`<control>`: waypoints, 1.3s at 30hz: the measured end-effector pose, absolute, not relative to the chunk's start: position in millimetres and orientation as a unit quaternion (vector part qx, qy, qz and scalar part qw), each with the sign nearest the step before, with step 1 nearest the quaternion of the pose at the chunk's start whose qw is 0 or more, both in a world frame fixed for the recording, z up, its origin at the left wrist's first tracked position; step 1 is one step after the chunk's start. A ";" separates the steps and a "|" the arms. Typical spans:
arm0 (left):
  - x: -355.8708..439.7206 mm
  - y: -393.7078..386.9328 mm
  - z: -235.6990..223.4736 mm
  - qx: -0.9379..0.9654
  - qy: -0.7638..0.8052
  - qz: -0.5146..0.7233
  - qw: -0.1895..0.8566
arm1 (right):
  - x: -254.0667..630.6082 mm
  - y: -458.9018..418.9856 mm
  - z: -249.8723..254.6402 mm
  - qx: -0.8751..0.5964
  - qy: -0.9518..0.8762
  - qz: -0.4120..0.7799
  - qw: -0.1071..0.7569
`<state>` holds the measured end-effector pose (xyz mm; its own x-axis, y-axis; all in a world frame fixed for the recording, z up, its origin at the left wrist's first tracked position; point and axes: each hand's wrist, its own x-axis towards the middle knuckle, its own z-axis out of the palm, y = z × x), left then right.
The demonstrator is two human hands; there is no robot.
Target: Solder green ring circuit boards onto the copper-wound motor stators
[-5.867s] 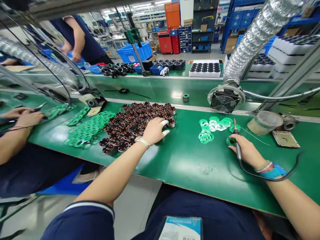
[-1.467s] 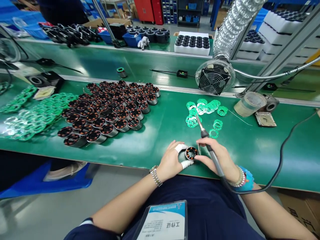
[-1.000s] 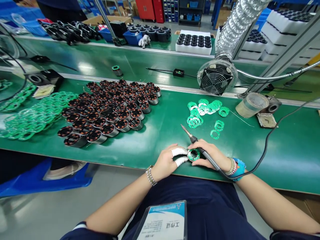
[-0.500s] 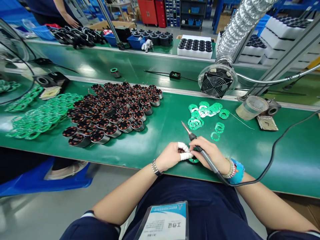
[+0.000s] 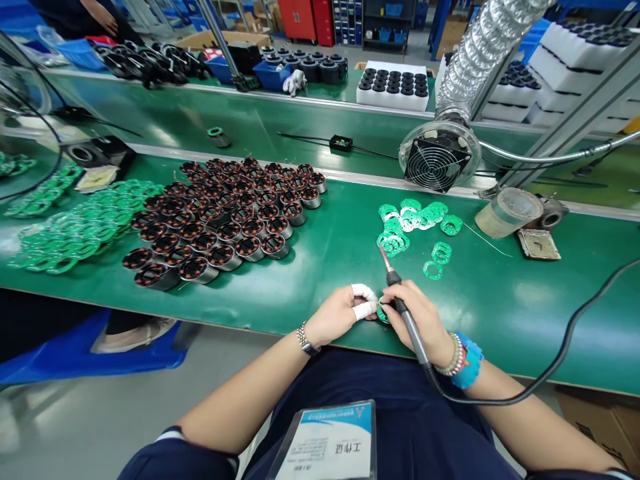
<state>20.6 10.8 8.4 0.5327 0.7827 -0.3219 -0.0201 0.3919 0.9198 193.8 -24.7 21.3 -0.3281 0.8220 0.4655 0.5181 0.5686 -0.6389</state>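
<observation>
The green ring board [image 5: 383, 314] is near the front edge of the bench [image 5: 300, 300], between the left hand [image 5: 336, 316], whose grip I cannot tell, and the right hand [image 5: 425, 320], gripping the soldering iron [image 5: 411, 329] pointed away, probably for safety.

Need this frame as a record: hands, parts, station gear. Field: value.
left hand: white finger wraps at a green ring board; exact grip hidden
right hand: holds soldering iron, tip pointing away from the body; fingertips near same board
copper-wound stators: cluster, left of hands
loose ring boards: overlapping group plus a few singles, beyond hands
linked green boards: left of stators
fan: behind loose boards, on foil duct
cloudy tub: right rear
</observation>
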 end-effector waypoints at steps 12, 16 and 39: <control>18.6 15.9 4.6 0.461 0.397 0.257 0.751 | 215.6 -39.2 17.8 -0.441 -0.788 0.225 0.365; 18.0 15.7 5.3 0.469 0.397 0.255 0.747 | 220.6 -41.8 27.2 -0.437 -0.783 0.207 0.392; 17.0 15.6 6.8 0.547 0.393 0.240 0.699 | 232.6 -57.0 54.1 -0.429 -0.757 0.274 0.409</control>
<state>17.0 15.6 6.8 0.5754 0.7659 -0.2868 0.0936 0.2868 0.9534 232.6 -57.0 54.1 -0.2973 0.8738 0.3848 0.4261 0.4821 -0.7655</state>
